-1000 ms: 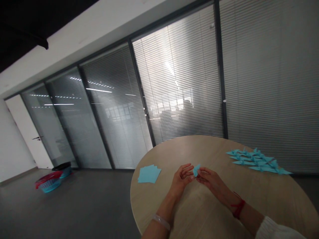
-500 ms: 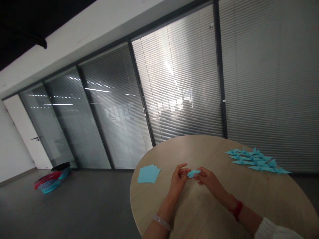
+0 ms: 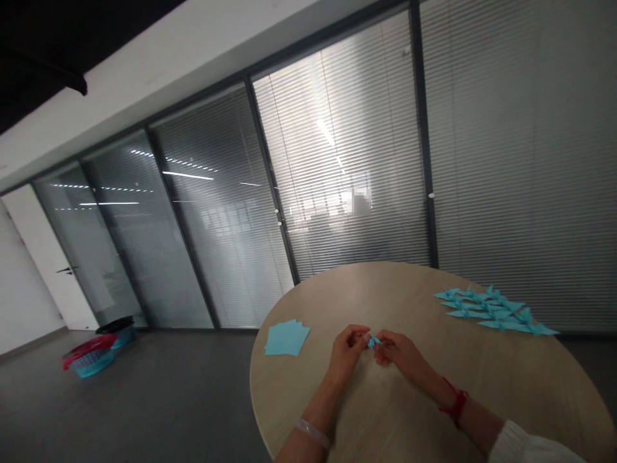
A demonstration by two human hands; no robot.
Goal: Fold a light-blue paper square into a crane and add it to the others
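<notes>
A small folded piece of blue paper (image 3: 373,342) is pinched between my two hands above the middle of the table. My left hand (image 3: 349,347) is closed on its left side, thumb and fingertips together. From the right, my right hand (image 3: 396,349) grips the other side, its fingers curled. The fingers hide much of the paper, so its exact fold cannot be made out. Several blue paper cranes (image 3: 496,310) stand in rows at the table's right. Flat sheets of blue paper (image 3: 286,338) lie in a loose stack left of my hands.
The round wooden table (image 3: 385,283) has its curved far edge close to a glass partition with blinds (image 3: 357,148). On the floor at the left stand a red and blue basket (image 3: 91,358) and a black and blue one (image 3: 120,331) behind it.
My left fingers, earlier partly extended, have closed on the folded paper. The hands have drawn closer together, and the paper is turned so less of it shows.
</notes>
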